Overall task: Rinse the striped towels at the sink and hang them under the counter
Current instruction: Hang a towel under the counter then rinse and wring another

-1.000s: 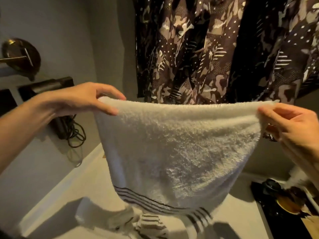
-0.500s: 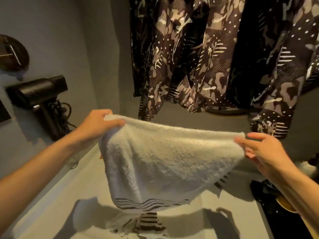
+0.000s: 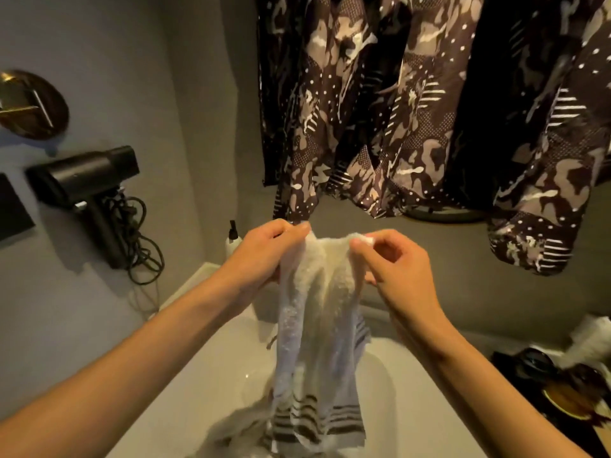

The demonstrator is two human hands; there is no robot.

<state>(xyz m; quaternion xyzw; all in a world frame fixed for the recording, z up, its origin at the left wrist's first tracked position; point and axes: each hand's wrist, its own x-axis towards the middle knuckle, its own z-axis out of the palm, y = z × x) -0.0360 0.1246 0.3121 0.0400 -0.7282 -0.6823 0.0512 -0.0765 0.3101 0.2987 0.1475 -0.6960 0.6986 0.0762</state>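
At nine o'clock a dryer (image 3: 82,180) hangs on the wall, apart from the work. The left hand (image 3: 264,256) pinches one top corner of the towel (image 3: 317,325), fingers closed on the cloth. The right hand (image 3: 396,269) pinches the other corner just beside it, thumb and forefinger closed and the other fingers loose. The towel hangs folded lengthwise over the sink (image 3: 413,408), its striped hem touching a second towel (image 3: 238,428) heaped at six o'clock. At twelve o'clock hangs a patterned cloth (image 3: 413,110).

This looks like the fold before hanging; next comes carrying it under the desk, keeping the fold.

Half a second ago the hands were wide apart and the towel spread; now the corners meet.
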